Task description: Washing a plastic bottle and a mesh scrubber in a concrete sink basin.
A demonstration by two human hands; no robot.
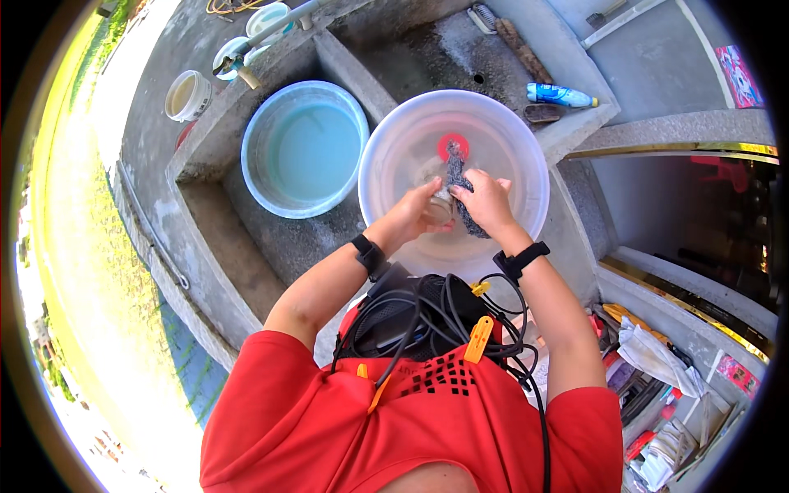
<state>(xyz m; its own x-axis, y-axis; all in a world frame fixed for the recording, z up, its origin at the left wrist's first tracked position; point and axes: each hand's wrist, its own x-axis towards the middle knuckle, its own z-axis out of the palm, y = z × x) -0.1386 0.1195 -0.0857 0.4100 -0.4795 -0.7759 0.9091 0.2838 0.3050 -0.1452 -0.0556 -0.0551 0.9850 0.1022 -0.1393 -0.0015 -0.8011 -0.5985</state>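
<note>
Over a large translucent plastic basin (526, 156), both my hands are close together. My left hand (408, 215) is closed round a small clear cup or jar (440, 210), whose exact kind is hard to make out. In my right hand (490, 202) is a wet-looking dark grey cloth (456, 164), pinched against the rim of the clear vessel. One end of the cloth trails up toward the red disc (453, 147) on the basin's bottom, and the other hangs below my fingers.
A blue basin (306, 94) of cloudy water sits in the concrete sink (238, 255) at left. On the right ledge lie a blue bottle (562, 95), a dark brush (542, 112) and another brush (483, 18). A tap (246, 51) and white bucket (188, 96) are far left.
</note>
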